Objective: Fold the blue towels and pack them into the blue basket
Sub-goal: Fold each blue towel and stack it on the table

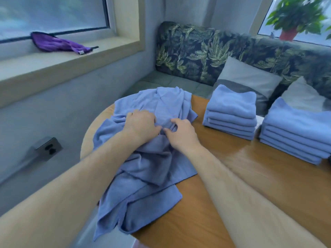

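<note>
Folding looks well underway: on the table stand a first stack of folded towels and a second stack just to its right, while a rumpled pile of unfolded ones lies at the table's left edge, partly hanging over. No basket shows, so packing seems not yet begun. Both arms reach forward over the pile, hands close together on top: the left hand lies knuckles-up, fingers curled into the cloth; the right hand pinches a ridge of it.
</note>
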`<state>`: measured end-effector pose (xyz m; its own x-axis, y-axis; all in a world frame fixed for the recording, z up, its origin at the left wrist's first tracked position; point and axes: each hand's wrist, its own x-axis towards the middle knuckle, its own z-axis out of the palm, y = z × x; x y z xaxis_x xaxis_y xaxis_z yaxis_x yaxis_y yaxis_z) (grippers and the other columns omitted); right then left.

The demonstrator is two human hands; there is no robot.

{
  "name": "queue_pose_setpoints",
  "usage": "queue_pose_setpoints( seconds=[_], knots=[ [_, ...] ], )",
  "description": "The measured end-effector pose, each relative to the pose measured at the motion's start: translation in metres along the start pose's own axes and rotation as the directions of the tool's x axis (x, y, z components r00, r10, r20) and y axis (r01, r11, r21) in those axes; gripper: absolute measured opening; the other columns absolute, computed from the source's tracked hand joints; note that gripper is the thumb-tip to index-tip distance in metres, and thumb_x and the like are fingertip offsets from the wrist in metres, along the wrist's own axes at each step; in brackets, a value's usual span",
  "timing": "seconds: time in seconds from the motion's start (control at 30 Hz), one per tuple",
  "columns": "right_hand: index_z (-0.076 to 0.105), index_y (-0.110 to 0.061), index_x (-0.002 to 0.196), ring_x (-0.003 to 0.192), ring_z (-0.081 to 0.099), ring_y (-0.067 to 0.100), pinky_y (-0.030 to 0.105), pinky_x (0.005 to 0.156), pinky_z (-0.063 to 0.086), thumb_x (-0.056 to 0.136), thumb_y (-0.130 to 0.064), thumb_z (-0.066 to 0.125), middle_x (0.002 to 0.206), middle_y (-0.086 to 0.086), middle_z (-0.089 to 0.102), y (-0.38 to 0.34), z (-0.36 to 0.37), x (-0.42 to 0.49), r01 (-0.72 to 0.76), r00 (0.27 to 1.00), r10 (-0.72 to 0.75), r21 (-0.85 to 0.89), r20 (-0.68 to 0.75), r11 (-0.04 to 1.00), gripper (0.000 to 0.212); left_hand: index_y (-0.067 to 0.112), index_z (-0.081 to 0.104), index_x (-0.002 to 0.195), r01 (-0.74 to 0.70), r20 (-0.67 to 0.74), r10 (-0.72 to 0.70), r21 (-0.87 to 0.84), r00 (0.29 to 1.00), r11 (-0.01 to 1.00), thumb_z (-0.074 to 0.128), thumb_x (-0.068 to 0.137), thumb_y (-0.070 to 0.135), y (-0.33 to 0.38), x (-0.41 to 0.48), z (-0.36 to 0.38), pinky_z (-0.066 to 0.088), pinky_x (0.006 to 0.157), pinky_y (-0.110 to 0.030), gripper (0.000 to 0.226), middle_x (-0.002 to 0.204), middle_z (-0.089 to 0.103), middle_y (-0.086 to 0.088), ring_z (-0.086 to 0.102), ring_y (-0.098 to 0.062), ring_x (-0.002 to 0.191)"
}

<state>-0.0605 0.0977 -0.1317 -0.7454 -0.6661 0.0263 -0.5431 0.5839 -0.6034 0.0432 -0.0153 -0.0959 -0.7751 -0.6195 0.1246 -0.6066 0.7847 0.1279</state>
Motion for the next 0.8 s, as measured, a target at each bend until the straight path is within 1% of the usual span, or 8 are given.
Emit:
queue_pose_setpoints(
  seconds=[0.2,0.27,0.4,0.47,0.57,0.67,0.73,0.8],
  knots=[
    [0.071,-0.023,0.101,0.108,0.063,0.021,0.038,0.095,0.051,0.087,-0.017,0.066,0.114,0.001,0.067,0.002,0.007,0.009,-0.047,0.993,0.073,0.246,-0.097,0.968,0.016,0.027,0.073,0.104,0.007,0.055,-0.008,0.02,0.998,1.0,0.058,0.092,0.04,0.012,0.008,0.003,0.033,0.099,-0.039,0.023,0.118,0.067,0.002,0.054,-0.027,0.118],
    [0.07,-0.027,0.088,0.101,0.066,0.017,0.033,0.089,0.054,0.085,-0.011,0.061,0.102,-0.004,0.072,0.002,0.004,0.011,-0.096,0.988,0.134,0.366,-0.08,0.926,0.019,0.026,0.071,0.104,0.026,0.06,-0.025,-0.014,0.998,1.0,0.056,0.093,0.04,0.014,0.009,0.004,0.032,0.099,-0.04,0.024,0.118,0.067,0.001,0.055,-0.026,0.116],
    [0.065,-0.02,0.101,0.09,0.063,0.011,0.013,0.061,0.043,0.088,-0.011,0.059,0.105,-0.003,0.068,0.005,0.001,0.009,-0.147,0.981,0.191,0.507,-0.036,0.849,0.017,0.016,0.057,0.119,0.11,0.111,-0.101,-0.078,0.989,0.991,0.055,0.094,0.047,0.018,0.014,0.001,0.036,0.096,-0.041,0.04,0.126,0.06,-0.007,0.055,-0.028,0.117],
    [0.06,-0.015,0.114,0.079,0.058,0.007,0.012,0.054,0.04,0.091,-0.011,0.057,0.105,-0.001,0.065,0.005,-0.004,0.002,-0.155,0.983,0.184,0.562,0.005,0.813,0.024,0.016,0.056,0.096,0.133,0.143,-0.122,-0.072,0.982,0.989,0.057,0.094,0.039,0.021,0.021,-0.003,0.034,0.085,-0.037,0.024,0.102,0.068,-0.004,0.058,-0.025,0.1],
    [0.058,-0.017,0.119,0.078,0.06,0.008,0.02,0.059,0.044,0.093,-0.015,0.057,0.107,0.0,0.065,0.01,-0.014,-0.006,-0.154,0.985,0.174,0.576,0.021,0.803,0.027,0.016,0.055,0.072,0.175,0.152,-0.154,-0.137,0.976,0.975,0.058,0.087,0.02,0.028,0.026,-0.01,0.028,0.082,-0.037,0.016,0.074,0.063,0.0,0.064,-0.028,0.094],
    [0.063,-0.015,0.097,0.071,0.058,0.012,0.027,0.063,0.044,0.096,-0.029,0.056,0.089,-0.003,0.067,0.015,-0.027,-0.008,-0.149,0.981,0.194,0.588,-0.014,0.795,0.016,0.012,0.073,0.084,0.153,0.142,-0.121,-0.238,0.982,0.959,0.056,0.086,0.017,0.04,0.018,-0.018,0.035,0.086,-0.038,0.018,0.078,0.074,-0.003,0.067,-0.027,0.088],
    [0.058,-0.015,0.075,0.062,0.051,0.016,0.029,0.062,0.04,0.097,-0.046,0.055,0.069,-0.002,0.058,0.016,-0.039,-0.011,-0.162,0.982,0.19,0.628,0.022,0.761,0.038,0.009,0.074,0.088,0.056,0.131,-0.005,-0.386,0.991,0.921,0.059,0.087,0.019,0.05,0.007,-0.024,0.047,0.084,-0.038,0.018,0.083,0.075,-0.006,0.068,-0.024,0.08],
    [0.061,-0.016,0.072,0.062,0.052,0.016,0.03,0.059,0.041,0.093,-0.054,0.06,0.064,0.0,0.057,0.019,-0.048,-0.016,-0.198,0.974,0.217,0.681,0.059,0.705,0.043,0.008,0.073,0.092,-0.067,0.129,0.154,-0.511,0.98,0.857,0.062,0.089,0.016,0.061,-0.009,-0.029,0.049,0.073,-0.025,0.014,0.087,0.074,-0.004,0.063,-0.015,0.079]
  ],
)
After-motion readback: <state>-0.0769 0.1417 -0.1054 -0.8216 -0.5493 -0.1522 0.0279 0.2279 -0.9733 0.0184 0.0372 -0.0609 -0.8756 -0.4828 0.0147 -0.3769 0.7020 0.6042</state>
